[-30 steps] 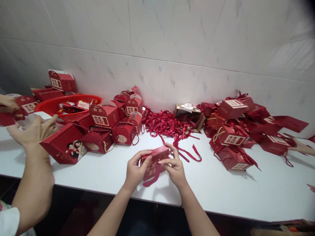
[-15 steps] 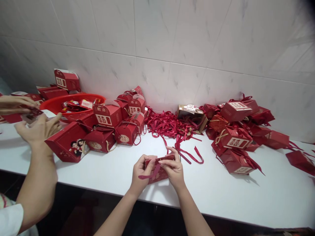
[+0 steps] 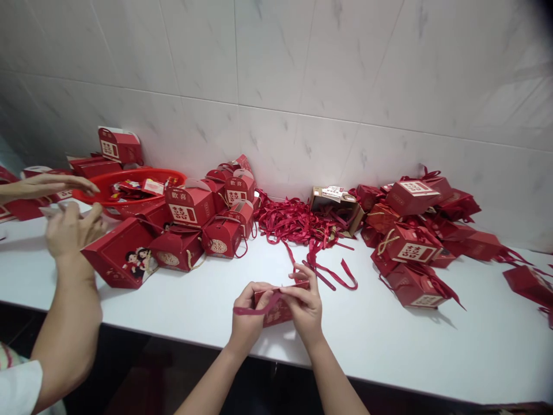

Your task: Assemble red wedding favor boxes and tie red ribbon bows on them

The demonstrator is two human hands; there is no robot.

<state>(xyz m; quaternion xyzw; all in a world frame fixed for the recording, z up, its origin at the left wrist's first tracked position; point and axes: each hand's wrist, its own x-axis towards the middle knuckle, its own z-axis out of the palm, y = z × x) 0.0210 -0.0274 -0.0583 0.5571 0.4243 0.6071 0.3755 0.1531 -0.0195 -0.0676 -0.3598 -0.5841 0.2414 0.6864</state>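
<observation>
Near the table's front edge, a small red gift box (image 3: 279, 316) is between my two hands. A dark red ribbon (image 3: 250, 311) crosses its top and its loose end sticks out to the left over my left fingers. My left hand (image 3: 250, 314) is closed on the box's left side, thumb against the ribbon. From the right, my right hand (image 3: 307, 308) grips the box's top edge, with thumb and forefinger pinched at the ribbon near the middle. My fingers partly hide the box and where the ribbon passes through it.
Behind lies a heap of red ribbons (image 3: 287, 222) beside an open cardboard box (image 3: 319, 202). Several ribbon-tied boxes (image 3: 415, 251) are piled at right. At left stand more red boxes (image 3: 190, 207), a red basin (image 3: 179, 176) of packets, and a co-worker's hands (image 3: 71, 230).
The ribbon's loose end has shifted left and up across my left hand. My hands stay around the box. The co-worker's farther hand has moved right, toward the basin.
</observation>
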